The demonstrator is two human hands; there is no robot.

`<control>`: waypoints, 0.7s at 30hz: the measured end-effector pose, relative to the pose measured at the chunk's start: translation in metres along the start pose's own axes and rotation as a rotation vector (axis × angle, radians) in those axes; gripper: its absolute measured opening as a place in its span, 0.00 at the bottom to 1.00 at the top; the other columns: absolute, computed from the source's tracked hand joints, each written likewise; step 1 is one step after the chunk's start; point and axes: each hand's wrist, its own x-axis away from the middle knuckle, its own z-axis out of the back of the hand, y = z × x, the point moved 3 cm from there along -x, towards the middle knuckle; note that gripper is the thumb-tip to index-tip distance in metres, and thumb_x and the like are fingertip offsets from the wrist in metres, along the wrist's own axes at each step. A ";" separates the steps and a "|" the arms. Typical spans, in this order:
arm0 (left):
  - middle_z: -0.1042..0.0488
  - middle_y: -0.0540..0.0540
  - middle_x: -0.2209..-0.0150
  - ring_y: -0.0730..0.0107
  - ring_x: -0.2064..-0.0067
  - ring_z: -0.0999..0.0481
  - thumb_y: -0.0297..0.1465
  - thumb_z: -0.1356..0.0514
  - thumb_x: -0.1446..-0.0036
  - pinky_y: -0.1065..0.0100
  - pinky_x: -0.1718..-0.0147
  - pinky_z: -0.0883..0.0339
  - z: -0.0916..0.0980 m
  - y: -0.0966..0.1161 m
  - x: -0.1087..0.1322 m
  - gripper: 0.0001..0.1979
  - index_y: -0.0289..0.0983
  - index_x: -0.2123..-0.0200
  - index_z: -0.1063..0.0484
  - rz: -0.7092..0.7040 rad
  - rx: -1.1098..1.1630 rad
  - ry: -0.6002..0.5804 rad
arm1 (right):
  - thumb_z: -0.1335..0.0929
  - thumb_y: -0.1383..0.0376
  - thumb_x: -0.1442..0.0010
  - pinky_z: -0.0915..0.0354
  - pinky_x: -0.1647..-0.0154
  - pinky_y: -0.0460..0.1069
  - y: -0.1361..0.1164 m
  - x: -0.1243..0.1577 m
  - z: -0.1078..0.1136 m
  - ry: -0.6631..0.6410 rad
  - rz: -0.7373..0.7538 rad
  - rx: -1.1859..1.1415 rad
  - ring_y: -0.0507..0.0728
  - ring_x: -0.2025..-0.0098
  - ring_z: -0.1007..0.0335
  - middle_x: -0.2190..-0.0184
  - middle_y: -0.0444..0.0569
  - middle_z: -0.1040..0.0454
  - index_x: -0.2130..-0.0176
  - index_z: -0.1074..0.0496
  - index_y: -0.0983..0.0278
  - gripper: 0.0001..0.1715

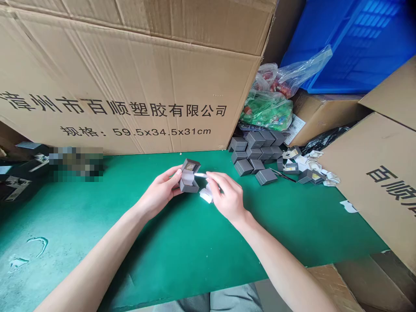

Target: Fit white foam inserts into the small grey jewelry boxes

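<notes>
A small dark grey hinged box (189, 186) stands open in my left hand (164, 184), thumb on its near side and fingers behind. White lining shows inside the box. My right hand (227, 195) pinches a slim whitish piece (201, 175) whose tip reaches the box opening; its exact kind is too small to tell. Just below, close to the right fingers, is a folded white piece (206, 195). Both hands are above the green tabletop (182, 242), near the middle.
Stacked grey boxes (256, 154) sit at the back right, beside white scraps (312, 164) and a thin black tool (282, 174). A large carton (130, 78) walls off the back. Another carton (380, 173) borders the right. Plastic bags (268, 108) lie below a blue crate (351, 52). Dark boxes (19, 182) stand left.
</notes>
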 end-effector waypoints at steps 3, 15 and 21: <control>0.18 0.43 0.51 0.61 0.48 0.21 0.45 0.36 0.37 0.65 0.50 0.26 -0.001 -0.001 0.000 0.21 0.42 0.46 0.22 0.006 -0.042 -0.073 | 0.34 0.71 0.32 0.21 0.53 0.50 -0.006 -0.002 -0.001 0.057 0.046 -0.002 0.56 0.56 0.18 0.57 0.52 0.17 0.52 0.23 0.62 0.12; 0.21 0.40 0.45 0.57 0.46 0.22 0.45 0.39 0.34 0.58 0.46 0.27 -0.009 -0.005 0.003 0.25 0.41 0.39 0.28 -0.019 -0.079 -0.255 | 0.34 0.71 0.32 0.21 0.52 0.51 -0.010 0.002 -0.007 -0.019 0.051 0.038 0.56 0.56 0.18 0.57 0.50 0.17 0.53 0.24 0.61 0.12; 0.21 0.40 0.46 0.58 0.47 0.22 0.44 0.39 0.34 0.58 0.46 0.26 -0.010 -0.007 0.004 0.25 0.40 0.38 0.29 -0.002 -0.090 -0.256 | 0.33 0.72 0.33 0.23 0.55 0.52 -0.012 0.001 -0.005 0.006 0.069 0.080 0.57 0.57 0.21 0.59 0.52 0.19 0.55 0.23 0.60 0.11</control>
